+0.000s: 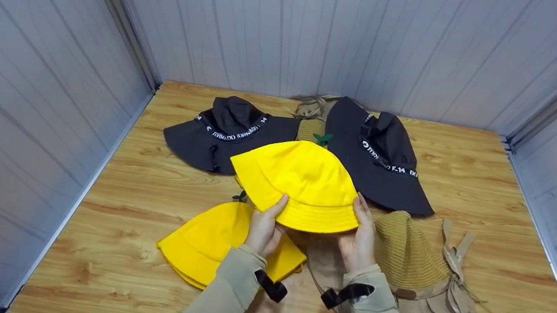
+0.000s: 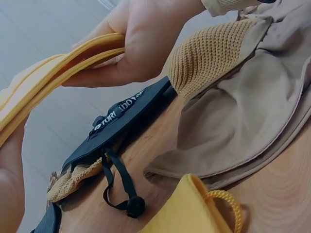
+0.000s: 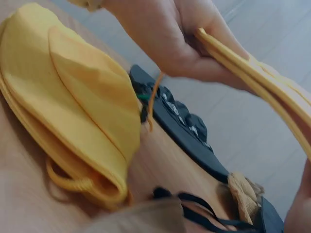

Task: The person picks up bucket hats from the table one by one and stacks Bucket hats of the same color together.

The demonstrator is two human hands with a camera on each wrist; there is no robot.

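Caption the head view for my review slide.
Left hand and right hand hold a yellow hat above a wooden table bearing another yellow hat, black hats and knit-topped tan hats.

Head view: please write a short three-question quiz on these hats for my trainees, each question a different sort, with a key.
1. Multiple choice. The left hand and right hand grip the held hat. What colour is it?
a) black
b) yellow
c) tan

2. True or false. In the head view, the yellow hat lying on the table is left of the tan hat with ties.

3. Fill in the blank. The left black hat and right black hat both carry ____ lettering.

Key
1. b
2. True
3. white
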